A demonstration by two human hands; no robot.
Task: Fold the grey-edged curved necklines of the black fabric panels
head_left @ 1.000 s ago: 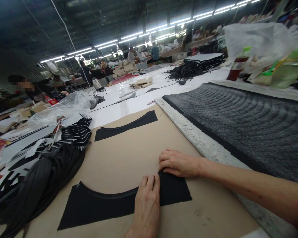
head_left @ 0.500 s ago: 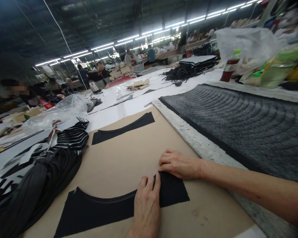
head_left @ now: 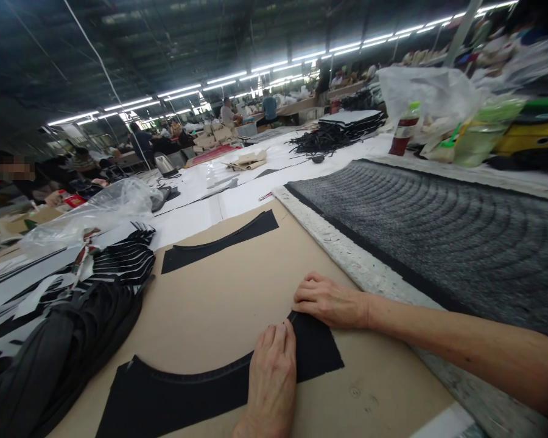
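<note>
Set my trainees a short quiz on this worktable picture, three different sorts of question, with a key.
1. Multiple choice: what does the left hand rest on?
A) a plastic bag
B) the near black piece
C) the green-capped bottle
2. True or false: neither hand touches the far black piece.
3. Short answer: which of the two hands lies nearer the grey textured sheet?

Key: 1. B. 2. True. 3. The right hand.
</note>
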